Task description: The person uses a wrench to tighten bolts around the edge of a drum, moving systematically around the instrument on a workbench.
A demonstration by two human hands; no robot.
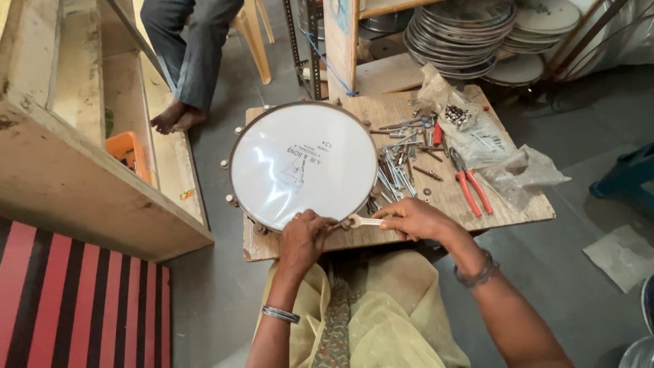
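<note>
The left hand (304, 238) is clenched over the near rim of the drum (304, 163), fingers curled on the hoop, while the right hand (415, 218) grasps the handle of a pale spanner (362, 221) whose head sits on a rim fitting just beside the left hand's knuckles.

The drum lies flat on the left half of a low wooden board (504, 211), its white skin facing up and small tuning lugs spaced round its edge. Left of the drum stands a wooden shelf unit (82, 170) with an orange tub (126, 150) inside it. Beyond the drum, to the right, is a stack of round metal hoops (460, 34); beyond it to the left, another person's legs and bare feet (176, 117). To the right of the drum lie crumpled clear plastic bags (507, 167), then red-handled pliers (470, 184), and, nearest the drum's right edge, a scatter of bolts and metal rods (402, 160).
</note>
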